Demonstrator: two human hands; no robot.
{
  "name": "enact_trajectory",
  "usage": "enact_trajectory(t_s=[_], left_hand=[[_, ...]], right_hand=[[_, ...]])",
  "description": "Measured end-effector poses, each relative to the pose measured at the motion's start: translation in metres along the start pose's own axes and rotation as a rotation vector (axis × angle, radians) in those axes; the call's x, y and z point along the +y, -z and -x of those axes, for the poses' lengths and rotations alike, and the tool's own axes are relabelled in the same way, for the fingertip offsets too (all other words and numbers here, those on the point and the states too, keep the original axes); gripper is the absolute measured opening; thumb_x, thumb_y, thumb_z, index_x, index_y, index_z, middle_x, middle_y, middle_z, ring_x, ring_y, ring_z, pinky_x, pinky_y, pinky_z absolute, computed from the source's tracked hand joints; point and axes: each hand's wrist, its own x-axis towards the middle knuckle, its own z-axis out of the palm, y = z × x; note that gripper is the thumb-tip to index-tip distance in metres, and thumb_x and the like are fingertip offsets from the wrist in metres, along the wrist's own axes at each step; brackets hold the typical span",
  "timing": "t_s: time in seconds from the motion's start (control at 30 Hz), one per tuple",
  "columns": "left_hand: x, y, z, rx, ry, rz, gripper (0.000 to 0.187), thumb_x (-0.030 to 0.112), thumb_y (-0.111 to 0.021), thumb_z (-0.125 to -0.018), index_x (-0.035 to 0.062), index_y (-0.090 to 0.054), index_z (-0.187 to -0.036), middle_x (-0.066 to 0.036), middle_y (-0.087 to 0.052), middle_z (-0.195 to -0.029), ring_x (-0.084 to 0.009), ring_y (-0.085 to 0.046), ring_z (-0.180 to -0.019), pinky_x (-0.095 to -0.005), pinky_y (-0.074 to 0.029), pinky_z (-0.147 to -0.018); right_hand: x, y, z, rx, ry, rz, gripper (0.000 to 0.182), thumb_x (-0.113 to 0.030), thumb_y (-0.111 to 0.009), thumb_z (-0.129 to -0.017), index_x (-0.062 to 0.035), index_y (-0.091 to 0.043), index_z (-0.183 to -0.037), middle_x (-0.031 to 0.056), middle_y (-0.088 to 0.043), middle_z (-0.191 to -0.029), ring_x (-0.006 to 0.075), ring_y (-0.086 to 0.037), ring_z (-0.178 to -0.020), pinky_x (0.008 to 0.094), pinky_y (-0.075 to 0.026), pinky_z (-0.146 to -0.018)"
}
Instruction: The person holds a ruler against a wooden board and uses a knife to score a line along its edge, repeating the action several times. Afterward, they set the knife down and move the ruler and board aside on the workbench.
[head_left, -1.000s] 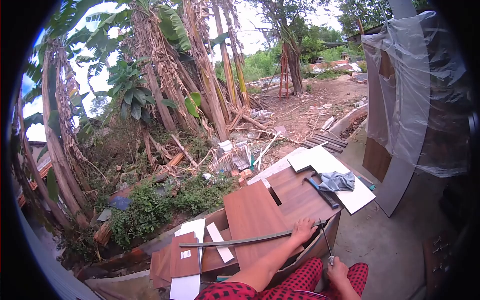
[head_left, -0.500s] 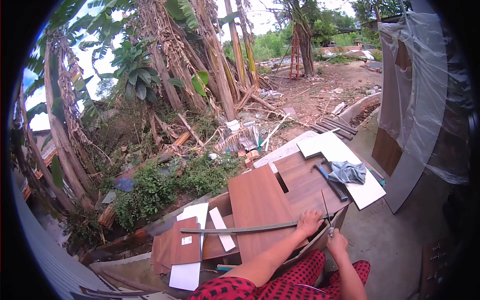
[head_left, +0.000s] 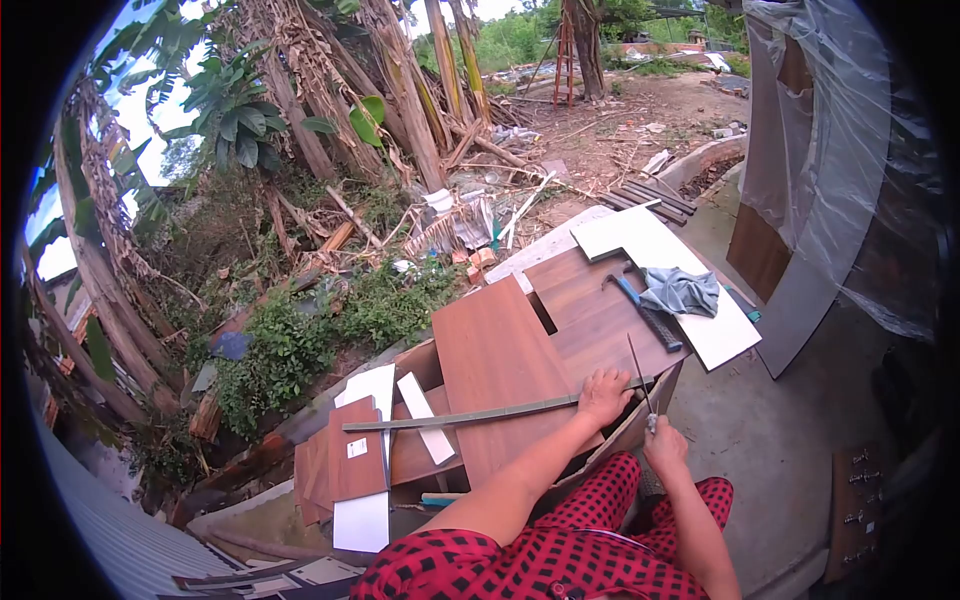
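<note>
My left hand [head_left: 604, 398] presses down over a long, thin grey-green strip [head_left: 480, 413] that looks like split bamboo, fingers curled across it near its right end. The strip lies across a brown wood-grain board [head_left: 497, 370] and extends left past a narrow white piece [head_left: 426, 418]. In my right hand [head_left: 666, 449], closed round the handle, is a knife with a long narrow blade [head_left: 638, 366] pointing up and away. Its blade crosses the strip's right end, just right of my left hand; whether it touches cannot be made out.
A hammer [head_left: 650, 313] and a grey-blue cloth [head_left: 680, 291] lie at the right, the cloth partly on a white panel [head_left: 728, 342]. A smaller labelled board [head_left: 358, 449] rests at the left. Plastic-covered panels [head_left: 800, 150] stand at the right, beside concrete floor [head_left: 745, 430].
The camera view has tilted down a little, so the scene sits higher. Both hands keep their places at the strip's right end, the left fingers slightly more spread.
</note>
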Motion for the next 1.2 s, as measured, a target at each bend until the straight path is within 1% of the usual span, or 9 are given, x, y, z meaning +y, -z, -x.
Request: enact_trajectory(t_s=[0.13,0.37,0.47,0.7,0.8,0.97,1.0,1.1,1.2], left_hand=[[0.001,0.001,-0.001,0.014,-0.008,0.0,0.029,0.029,-0.064,-0.076,0.0138,-0.054,-0.098,-0.007,-0.052,-0.094,-0.0277,-0.051,-0.093,-0.0417,-0.043,-0.076],[0.003,0.007,-0.002,-0.01,0.009,0.009,0.029,0.029,-0.064,-0.076,0.0136,-0.054,-0.098,-0.007,-0.052,-0.093,-0.0277,-0.05,-0.092,-0.0417,-0.042,-0.076],[0.004,0.006,-0.002,-0.032,0.016,0.023,0.028,0.029,-0.064,-0.077,0.0136,-0.053,-0.098,-0.007,-0.052,-0.093,-0.0274,-0.05,-0.093,-0.0417,-0.042,-0.077],[0.002,0.004,-0.002,0.011,0.002,0.005,0.027,0.03,-0.063,-0.077,0.0132,-0.053,-0.096,-0.006,-0.052,-0.093,-0.0274,-0.05,-0.092,-0.0421,-0.042,-0.077],[0.001,-0.001,-0.002,-0.004,0.004,-0.001,0.028,0.03,-0.064,-0.076,0.0148,-0.053,-0.097,-0.005,-0.052,-0.093,-0.027,-0.05,-0.092,-0.0423,-0.042,-0.077],[0.0,0.001,-0.002,-0.004,0.008,-0.001,0.029,0.031,-0.064,-0.076,0.0166,-0.053,-0.099,-0.005,-0.052,-0.093,-0.0264,-0.05,-0.092,-0.0422,-0.042,-0.076],[0.001,0.004,-0.003,-0.043,0.021,-0.002,0.029,0.031,-0.063,-0.077,0.0165,-0.053,-0.099,-0.005,-0.053,-0.093,-0.0265,-0.05,-0.092,-0.0419,-0.041,-0.077],[0.005,0.01,-0.004,-0.051,0.032,0.005,0.025,0.03,-0.063,-0.077,0.0136,-0.054,-0.095,-0.006,-0.053,-0.093,-0.0275,-0.05,-0.093,-0.0417,-0.042,-0.077],[0.007,0.011,-0.004,-0.046,0.033,0.006,0.025,0.03,-0.063,-0.078,0.0139,-0.054,-0.095,-0.006,-0.053,-0.093,-0.0279,-0.05,-0.092,-0.0423,-0.043,-0.076]], right_hand=[[0.0,-0.003,-0.006,0.033,0.02,-0.024,0.025,-0.027,-0.053,-0.086,-0.0035,-0.047,-0.092,0.0233,-0.062,-0.072,0.0418,-0.062,-0.072,0.0523,-0.047,-0.065],[0.041,-0.005,0.082,-0.016,-0.013,-0.053,0.025,-0.027,-0.054,-0.086,-0.004,-0.045,-0.09,0.0242,-0.06,-0.068,0.0439,-0.059,-0.066,0.0536,-0.045,-0.061],[0.037,-0.004,0.074,-0.004,-0.017,-0.065,0.025,-0.025,-0.056,-0.084,-0.0048,-0.044,-0.092,0.0241,-0.06,-0.07,0.0448,-0.059,-0.069,0.0539,-0.044,-0.061],[-0.003,-0.007,-0.013,0.05,-0.005,-0.078,0.026,-0.026,-0.056,-0.084,-0.0035,-0.046,-0.092,0.0248,-0.06,-0.072,0.0454,-0.059,-0.073,0.0537,-0.045,-0.067],[0.007,-0.012,0.001,0.048,0.007,-0.07,0.025,-0.026,-0.056,-0.085,-0.0041,-0.045,-0.092,0.0244,-0.06,-0.07,0.0449,-0.059,-0.071,0.0536,-0.045,-0.065],[0.038,-0.009,0.08,0.008,-0.026,-0.09,0.024,-0.024,-0.056,-0.085,-0.0047,-0.044,-0.093,0.0243,-0.06,-0.07,0.0441,-0.059,-0.069,0.0535,-0.044,-0.062],[0.041,-0.008,0.09,0.001,-0.027,-0.111,0.024,-0.024,-0.056,-0.085,-0.0049,-0.044,-0.093,0.0244,-0.059,-0.069,0.044,-0.059,-0.068,0.0536,-0.044,-0.061],[0.037,-0.006,0.078,0.009,-0.016,-0.091,0.024,-0.024,-0.056,-0.085,-0.0042,-0.045,-0.092,0.0242,-0.059,-0.069,0.0437,-0.059,-0.069,0.0535,-0.044,-0.062],[0.013,0.001,0.034,0.018,-0.006,-0.026,0.022,-0.025,-0.054,-0.086,-0.0044,-0.046,-0.09,0.0231,-0.061,-0.071,0.0427,-0.06,-0.07,0.053,-0.045,-0.064]])
